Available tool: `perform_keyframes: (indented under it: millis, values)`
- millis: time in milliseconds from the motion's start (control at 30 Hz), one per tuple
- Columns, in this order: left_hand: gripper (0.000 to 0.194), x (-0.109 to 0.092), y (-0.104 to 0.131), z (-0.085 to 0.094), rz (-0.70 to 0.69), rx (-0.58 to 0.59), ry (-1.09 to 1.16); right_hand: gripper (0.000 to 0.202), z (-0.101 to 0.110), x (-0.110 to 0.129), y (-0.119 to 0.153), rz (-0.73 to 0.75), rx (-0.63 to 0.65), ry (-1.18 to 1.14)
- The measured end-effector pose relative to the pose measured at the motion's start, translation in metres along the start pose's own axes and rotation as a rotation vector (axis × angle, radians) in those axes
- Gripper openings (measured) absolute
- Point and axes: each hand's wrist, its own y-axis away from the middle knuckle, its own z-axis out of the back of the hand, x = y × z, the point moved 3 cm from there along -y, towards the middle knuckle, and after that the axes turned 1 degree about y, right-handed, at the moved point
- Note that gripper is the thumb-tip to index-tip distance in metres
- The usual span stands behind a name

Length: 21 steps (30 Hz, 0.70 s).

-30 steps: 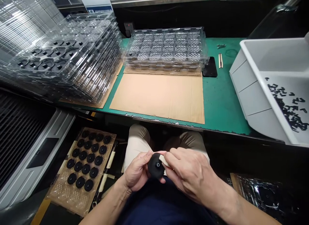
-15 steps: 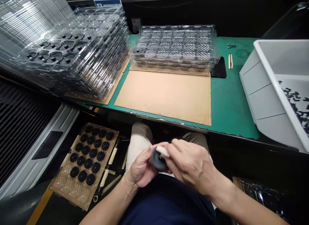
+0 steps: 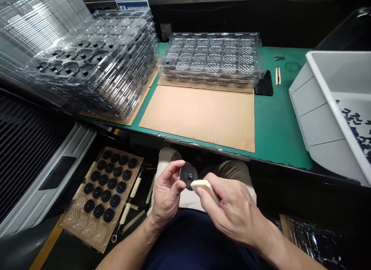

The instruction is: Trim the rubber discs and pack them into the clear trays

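Note:
Over my lap, my left hand [image 3: 167, 190] pinches a round black plastic disc [image 3: 185, 181] by its edge, between thumb and fingers. The disc is tilted, and a small hub stands out at its middle. Close on its right, my right hand [image 3: 230, 202] is wrapped around a flat cream-coloured handle [image 3: 201, 185]. One end of that handle sticks out past the thumb, beside the disc's lower right rim; whether they touch I cannot tell. The rest of the handled piece is hidden in the fist.
Down on the left, a clear tray [image 3: 78, 219] holds rows of black discs. On the green table [image 3: 278, 127] stand stacked clear trays [image 3: 124, 76], more trays [image 3: 213, 57], cardboard [image 3: 199, 111], a phone [image 3: 264, 84] and a grey bin [image 3: 315, 115] of small black pieces.
The handle has come off the disc's face and moved down to its lower right rim. My left hand has turned the disc so its face and hub show more.

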Motion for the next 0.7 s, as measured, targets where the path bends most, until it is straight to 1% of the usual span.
perform_keyframes:
  millis: [100,167,200,267,333,400,433,467,500,567,633,700]
  values:
    - [0.049,-0.004,-0.001,0.002,0.136,0.004,0.120,0.032,0.002,-0.022,-0.003,-0.049,-0.064,0.127]
    - [0.049,-0.004,0.000,0.003,0.218,0.006,0.195,0.029,0.001,-0.038,-0.004,-0.084,-0.063,0.081]
    - [0.049,-0.004,0.000,0.003,0.240,0.004,0.220,0.026,0.000,-0.045,-0.004,-0.116,-0.039,0.002]
    - [0.049,-0.005,0.000,0.004,0.251,-0.004,0.235,0.022,-0.005,-0.053,0.001,-0.213,0.042,-0.252]
    - [0.050,-0.005,-0.001,0.004,0.250,-0.008,0.222,0.029,-0.015,-0.055,0.010,-0.331,0.144,-0.577]
    - [0.048,-0.005,-0.001,0.002,0.257,0.004,0.182,0.038,-0.029,-0.051,0.019,-0.416,0.239,-0.885]
    - [0.045,-0.003,-0.001,0.000,0.265,0.021,0.142,0.044,-0.037,-0.048,0.023,-0.443,0.272,-1.004]
    - [0.043,-0.001,0.000,-0.002,0.270,0.046,0.089,0.049,-0.044,-0.047,0.026,-0.468,0.276,-1.088]
    - [0.042,0.001,0.000,-0.004,0.272,0.075,0.027,0.053,-0.050,-0.048,0.028,-0.493,0.251,-1.135]
    - [0.041,0.007,0.001,-0.008,0.270,0.139,-0.096,0.058,-0.058,-0.052,0.029,-0.540,0.144,-1.155]
    - [0.045,0.013,0.002,-0.012,0.261,0.197,-0.185,0.059,-0.062,-0.055,0.031,-0.565,0.045,-1.125]
    - [0.050,0.017,0.001,-0.015,0.266,0.244,-0.240,0.057,-0.061,-0.055,0.033,-0.555,-0.015,-1.055]
